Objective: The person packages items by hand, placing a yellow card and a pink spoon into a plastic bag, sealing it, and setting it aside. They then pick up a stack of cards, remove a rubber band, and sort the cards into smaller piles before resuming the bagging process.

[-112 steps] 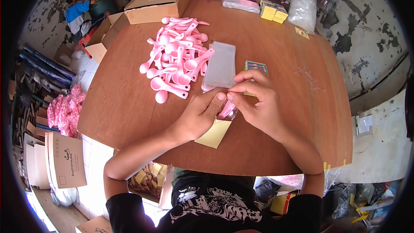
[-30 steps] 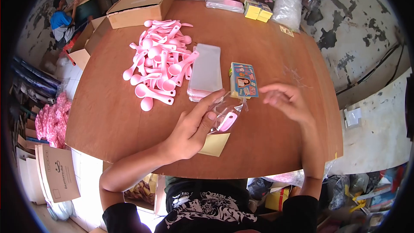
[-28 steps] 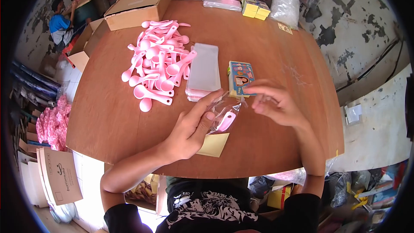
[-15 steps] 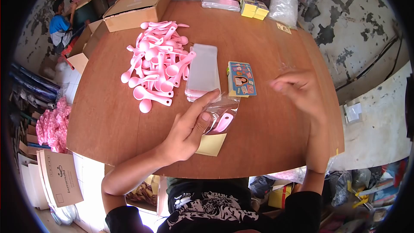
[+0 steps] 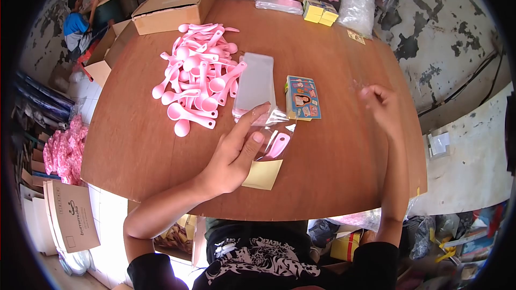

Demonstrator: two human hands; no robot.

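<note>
My left hand holds a clear plastic bag between thumb and fingers. A pink spoon shows inside the bag, and a yellow card sticks out below it. My right hand is raised over the right side of the table with its fingers curled; whether anything is in them is too small to tell. Between the hands lies a stack of blue printed cards. Left of it is a stack of clear bags, beside a heap of pink spoons.
On the brown table, a cardboard box stands at the back left. Yellow card bundles and a plastic roll lie at the back right. Another person sits at the far left, near an open carton.
My right hand has moved a little to the right, away from the card stack. The left hand keeps its hold on the bag, nearly unmoved. The view has shifted slightly.
</note>
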